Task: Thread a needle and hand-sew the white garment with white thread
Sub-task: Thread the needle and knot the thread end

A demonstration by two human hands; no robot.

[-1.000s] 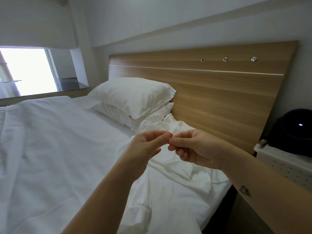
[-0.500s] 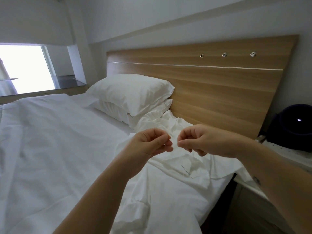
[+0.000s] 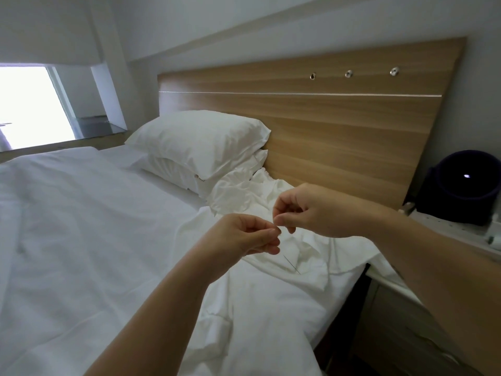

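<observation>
Left hand (image 3: 248,236) raised beside the pillows (image 3: 198,139), grip pinched thumb to forefinger, contents too fine to tell | right hand (image 3: 309,210) close by, same pinch, can't tell either | needle (image 3: 291,264) lies on white garment (image 3: 238,194), crumpled on bed (image 3: 81,226) beside the pillows, below both hands

Bed (image 3: 168,185), contents placed from the grip of left hand (image 3: 244,234) and right hand (image 3: 306,210):
- White duvet (image 3: 81,240): to its left.
- Two stacked pillows (image 3: 200,147): beyond, leftward.
- Crumpled white garment (image 3: 309,256): underneath.
- Needle (image 3: 292,264): on the garment, just below.
</observation>
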